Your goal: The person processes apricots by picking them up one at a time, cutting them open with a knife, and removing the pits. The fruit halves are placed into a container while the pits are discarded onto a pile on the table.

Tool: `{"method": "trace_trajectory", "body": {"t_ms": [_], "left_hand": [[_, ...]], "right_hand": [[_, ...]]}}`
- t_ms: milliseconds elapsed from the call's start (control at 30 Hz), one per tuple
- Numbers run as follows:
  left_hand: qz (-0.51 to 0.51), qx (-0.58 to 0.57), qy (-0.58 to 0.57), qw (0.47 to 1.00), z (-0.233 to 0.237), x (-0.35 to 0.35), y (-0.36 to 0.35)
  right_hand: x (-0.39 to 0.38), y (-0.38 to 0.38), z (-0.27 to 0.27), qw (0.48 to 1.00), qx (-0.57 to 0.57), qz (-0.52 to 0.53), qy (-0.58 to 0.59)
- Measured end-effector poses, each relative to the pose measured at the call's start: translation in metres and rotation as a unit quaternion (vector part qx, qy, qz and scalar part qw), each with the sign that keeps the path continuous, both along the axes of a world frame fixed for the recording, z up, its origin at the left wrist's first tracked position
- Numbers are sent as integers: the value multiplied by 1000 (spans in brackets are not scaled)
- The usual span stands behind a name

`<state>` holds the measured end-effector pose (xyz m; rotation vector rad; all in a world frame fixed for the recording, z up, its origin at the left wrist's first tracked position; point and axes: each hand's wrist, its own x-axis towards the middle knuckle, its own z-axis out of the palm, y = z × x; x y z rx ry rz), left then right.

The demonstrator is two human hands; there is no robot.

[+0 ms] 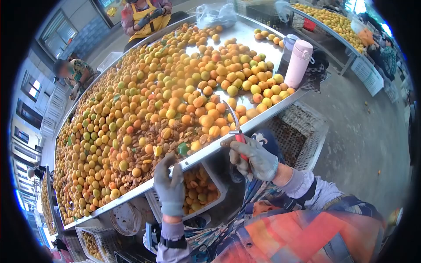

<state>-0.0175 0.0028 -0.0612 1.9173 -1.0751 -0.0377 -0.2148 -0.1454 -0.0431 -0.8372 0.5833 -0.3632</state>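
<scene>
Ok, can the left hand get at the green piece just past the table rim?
Probably yes: the left hand looks empty and open near the table rim, and nothing seems to stand between it and the green piece. The right hand holds the knife off to the side.

I'd call this a fruit-sorting or processing shed. Orange-yellow fruit [151, 87] covers most of a big, rimmed metal table [247, 40], and beyond its far right corner a second table [325, 32] is heaped the same way. White plastic crates [319, 144] stand under the near edge, one with fruit in it. There's a person in a yellow apron [151, 26] over at the far edge, the floor [359, 118] is bare and grey, and windows [31, 87] line the wall past the left edge.
</scene>
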Motion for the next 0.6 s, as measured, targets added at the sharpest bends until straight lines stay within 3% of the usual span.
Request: {"method": "trace_trajectory", "body": {"t_ms": [33, 133, 200, 233, 300, 333, 467, 533, 567, 600], "left_hand": [[-40, -17, 53, 998, -2, 0, -22], [-58, -16, -19, 998, -32, 7, -79], [-56, 31, 82, 995, -45, 9, -115], [-61, 30, 80, 994, -43, 5, -127], [-38, 151, -95, 983, -38, -4, -147], [-40, 202, -102, 973, -38, -3, -155], [-42, 200, -123, 971, -66, 13, -168], [-121, 51, -198, 971, -80, 35, -165], [-120, 53, -202, 971, -79, 35, -157], [-141, -7, 100, 985, -45, 20, -141]], "right_hand": [[-4, 0, 2, 1000, -4, -1, 8], [-19, -2, 4, 1000, 3, -9, -1], [-28, -2, 7, 999, 27, -23, -7], [-31, -2, 4, 999, 25, -28, -9], [-36, -2, -9, 998, 49, -34, -23], [-38, -2, -11, 997, 62, -31, -29], [-41, -1, -12, 995, 89, -25, -30], [-38, -2, -2, 996, 85, -17, -14], [-36, -3, 2, 996, 84, -7, 4], [-35, -4, 3, 996, 85, -3, 1]]}}
